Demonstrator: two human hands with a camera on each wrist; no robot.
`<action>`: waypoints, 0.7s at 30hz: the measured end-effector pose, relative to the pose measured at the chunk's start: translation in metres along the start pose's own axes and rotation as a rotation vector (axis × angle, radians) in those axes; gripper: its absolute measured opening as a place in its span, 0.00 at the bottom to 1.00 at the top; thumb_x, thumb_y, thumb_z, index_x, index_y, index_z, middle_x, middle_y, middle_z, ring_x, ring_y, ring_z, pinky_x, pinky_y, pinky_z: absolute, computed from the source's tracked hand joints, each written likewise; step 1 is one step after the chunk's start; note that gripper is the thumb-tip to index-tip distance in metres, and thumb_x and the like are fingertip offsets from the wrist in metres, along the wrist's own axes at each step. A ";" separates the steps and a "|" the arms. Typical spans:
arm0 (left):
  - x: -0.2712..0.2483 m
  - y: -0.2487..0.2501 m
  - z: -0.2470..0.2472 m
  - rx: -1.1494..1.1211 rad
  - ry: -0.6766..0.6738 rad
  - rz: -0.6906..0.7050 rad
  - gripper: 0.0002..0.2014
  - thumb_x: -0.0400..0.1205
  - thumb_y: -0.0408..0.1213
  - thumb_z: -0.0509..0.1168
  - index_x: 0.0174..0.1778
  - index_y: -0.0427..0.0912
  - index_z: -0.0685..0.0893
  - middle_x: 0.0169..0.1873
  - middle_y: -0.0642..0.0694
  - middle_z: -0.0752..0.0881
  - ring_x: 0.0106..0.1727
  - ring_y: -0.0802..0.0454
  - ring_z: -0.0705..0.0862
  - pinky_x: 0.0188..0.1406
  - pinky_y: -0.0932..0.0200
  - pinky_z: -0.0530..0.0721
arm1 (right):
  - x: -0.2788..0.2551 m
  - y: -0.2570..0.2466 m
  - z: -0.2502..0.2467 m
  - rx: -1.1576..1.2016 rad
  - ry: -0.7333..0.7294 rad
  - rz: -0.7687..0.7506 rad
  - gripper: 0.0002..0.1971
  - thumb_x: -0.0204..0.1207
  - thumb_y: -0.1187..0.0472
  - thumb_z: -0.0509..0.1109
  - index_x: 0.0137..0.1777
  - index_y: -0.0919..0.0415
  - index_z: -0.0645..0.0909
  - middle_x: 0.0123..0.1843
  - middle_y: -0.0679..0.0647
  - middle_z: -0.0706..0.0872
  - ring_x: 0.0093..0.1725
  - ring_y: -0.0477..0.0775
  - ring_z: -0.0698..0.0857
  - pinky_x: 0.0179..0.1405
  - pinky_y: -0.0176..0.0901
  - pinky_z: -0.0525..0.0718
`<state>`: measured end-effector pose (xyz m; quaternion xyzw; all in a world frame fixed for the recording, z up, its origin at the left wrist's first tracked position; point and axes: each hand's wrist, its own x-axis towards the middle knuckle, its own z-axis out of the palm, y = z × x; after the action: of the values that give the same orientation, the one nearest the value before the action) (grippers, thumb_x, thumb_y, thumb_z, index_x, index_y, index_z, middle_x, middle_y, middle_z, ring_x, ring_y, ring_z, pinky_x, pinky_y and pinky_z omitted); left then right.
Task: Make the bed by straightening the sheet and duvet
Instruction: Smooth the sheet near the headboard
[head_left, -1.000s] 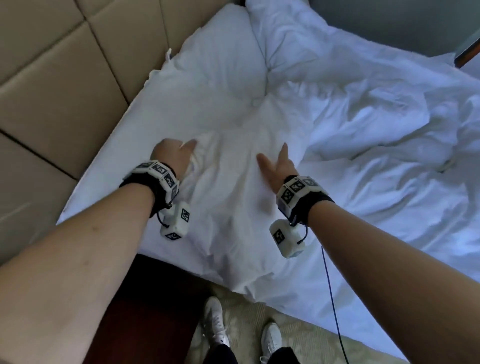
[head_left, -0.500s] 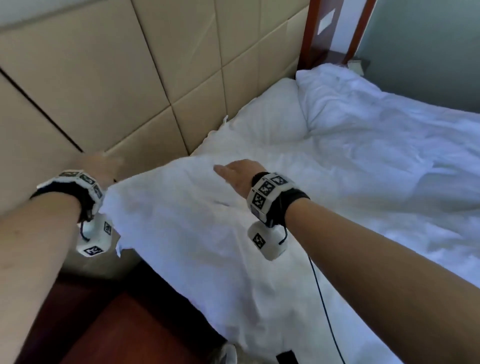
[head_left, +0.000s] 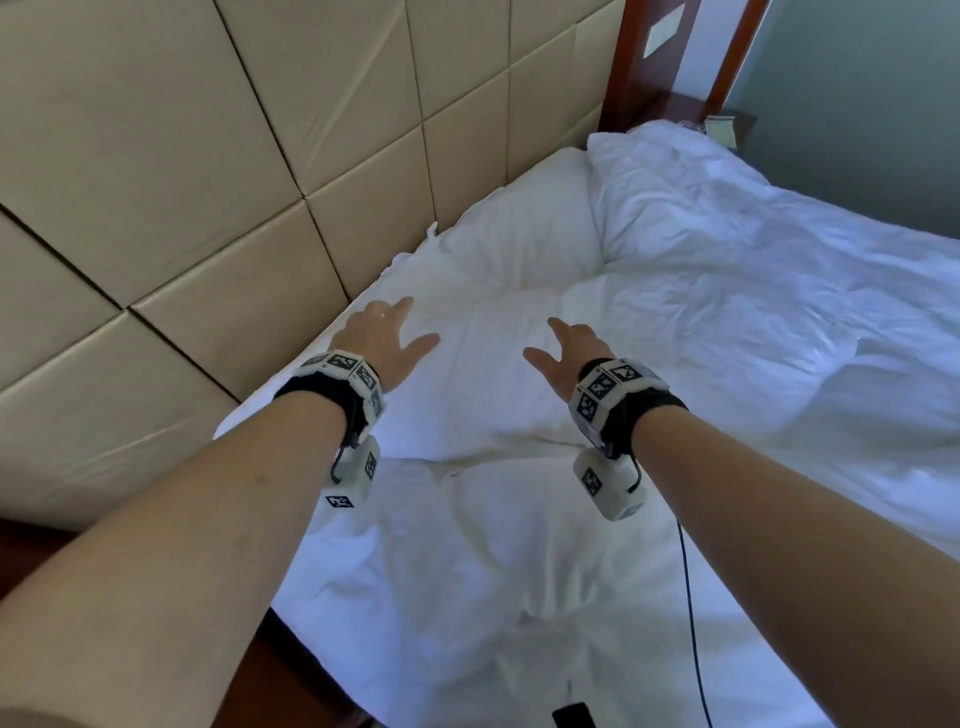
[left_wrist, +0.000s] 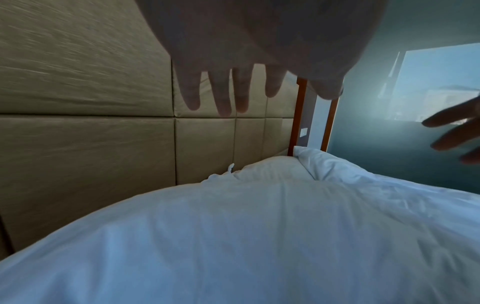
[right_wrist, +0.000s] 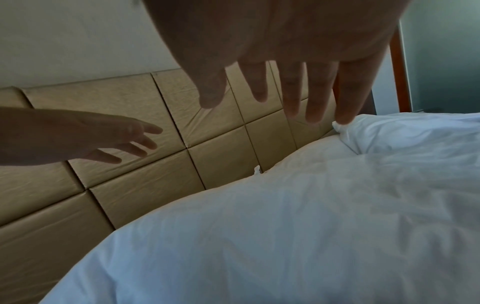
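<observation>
Fingers (left_wrist: 223, 96) of left hand (head_left: 382, 338) and right hand (head_left: 569, 353) spread, empty, above duvet (head_left: 519, 519) at headboard (head_left: 260, 156) end. Risk: uneven flattening shoves duvet crooked, wrinkles remain.

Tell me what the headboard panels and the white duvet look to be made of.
Headboard panels: padded beige upholstery, likely faux leather or vinyl; a slight sheen, fine surface wrinkles and deep seams between the squares suggest it.
Duvet: matte white woven fabric, probably cotton, with soft filling; it creases finely and puffs up.
</observation>
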<state>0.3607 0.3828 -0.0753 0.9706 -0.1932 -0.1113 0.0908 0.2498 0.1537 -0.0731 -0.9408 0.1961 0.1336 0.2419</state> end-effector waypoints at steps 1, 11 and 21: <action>0.004 -0.001 0.002 0.021 -0.009 0.001 0.38 0.80 0.66 0.49 0.82 0.49 0.56 0.79 0.42 0.64 0.77 0.41 0.64 0.72 0.39 0.68 | 0.005 -0.002 0.002 -0.002 0.005 -0.008 0.33 0.81 0.39 0.55 0.82 0.54 0.54 0.81 0.58 0.61 0.76 0.65 0.67 0.72 0.60 0.70; 0.087 -0.048 0.031 0.016 -0.098 -0.046 0.36 0.81 0.67 0.47 0.82 0.51 0.55 0.80 0.43 0.61 0.78 0.40 0.62 0.73 0.40 0.65 | 0.092 -0.037 0.027 -0.086 -0.003 0.045 0.34 0.81 0.38 0.53 0.83 0.52 0.51 0.85 0.54 0.51 0.83 0.60 0.52 0.79 0.59 0.60; 0.190 -0.099 0.104 -0.132 -0.386 -0.143 0.38 0.80 0.70 0.39 0.83 0.54 0.48 0.81 0.46 0.61 0.81 0.43 0.57 0.78 0.36 0.54 | 0.234 -0.075 0.057 -0.263 -0.018 0.101 0.37 0.81 0.37 0.53 0.83 0.57 0.48 0.85 0.54 0.50 0.84 0.56 0.49 0.81 0.60 0.53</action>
<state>0.5408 0.3837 -0.2313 0.9344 -0.1301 -0.3137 0.1076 0.4813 0.1715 -0.1728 -0.9522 0.2217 0.1785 0.1113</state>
